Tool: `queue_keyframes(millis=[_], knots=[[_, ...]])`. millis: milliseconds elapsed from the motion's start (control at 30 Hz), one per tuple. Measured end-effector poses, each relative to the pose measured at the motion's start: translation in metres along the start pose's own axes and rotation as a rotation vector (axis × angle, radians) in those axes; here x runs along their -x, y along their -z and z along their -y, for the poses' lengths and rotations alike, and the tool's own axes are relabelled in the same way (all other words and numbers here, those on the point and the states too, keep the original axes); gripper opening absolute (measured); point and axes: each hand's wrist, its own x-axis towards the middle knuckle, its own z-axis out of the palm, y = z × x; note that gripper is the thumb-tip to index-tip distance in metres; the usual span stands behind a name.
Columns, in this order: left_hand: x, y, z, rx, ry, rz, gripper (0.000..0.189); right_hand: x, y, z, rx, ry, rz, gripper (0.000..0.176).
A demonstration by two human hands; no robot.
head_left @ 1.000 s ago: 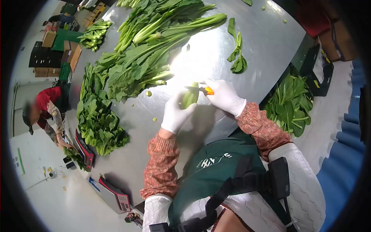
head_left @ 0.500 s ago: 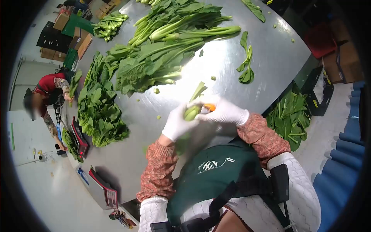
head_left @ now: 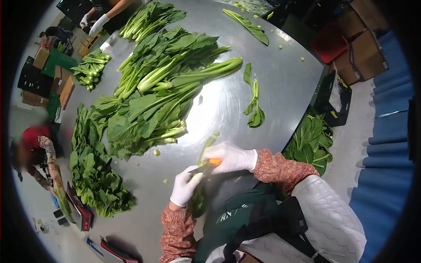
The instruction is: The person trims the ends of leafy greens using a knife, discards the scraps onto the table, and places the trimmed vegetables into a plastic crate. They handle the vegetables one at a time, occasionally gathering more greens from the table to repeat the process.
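Note:
My right hand, in a white glove, is closed on the orange handle of a small knife whose blade points left, toward my other hand. My left hand, also gloved, grips a green leafy stalk; its leaves hang below the hand and its pale stem rises between both hands. Small cut pieces lie on the metal table. Beyond my hands is a large pile of leafy greens.
More greens lie at the left, beside a red-edged scale. A single stalk is to the right. A co-worker stands at the left, another's gloved hands show at the top. A black crate stands beyond the right edge.
The view has shifted, bringing another person's gloved hands in at the top. My hands have moved apart a little, and the knife blade and the stalk's hanging leaves now show more clearly.

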Motion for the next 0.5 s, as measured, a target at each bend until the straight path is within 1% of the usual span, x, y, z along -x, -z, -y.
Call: queue_keyframes(millis=[67, 167, 200, 300, 433, 500], knots=[[-0.011, 0.003, 0.001, 0.176, 0.022, -0.024, 0.027, -0.010, 0.003, -0.005, 0.034, -0.035, 0.013, 0.023], [-0.023, 0.006, -0.003, -0.148, -0.109, -0.067, 0.028, -0.015, 0.005, -0.019, 0.093, -0.126, 0.120, 0.025], [-0.028, 0.006, -0.004, -0.391, -0.252, -0.095, 0.026, -0.015, 0.006, -0.024, 0.009, -0.147, 0.137, 0.025], [-0.037, -0.002, -0.009, -0.699, -0.353, -0.184, 0.024, -0.017, 0.014, -0.037, -0.165, -0.226, 0.218, 0.023], [-0.050, -0.006, -0.001, -0.728, -0.369, -0.183, 0.024, -0.019, 0.018, -0.054, -0.209, -0.271, 0.310, 0.025], [-0.053, 0.000, -0.001, -0.734, -0.364, -0.238, 0.022, -0.020, 0.018, -0.061, -0.247, -0.267, 0.328, 0.027]])
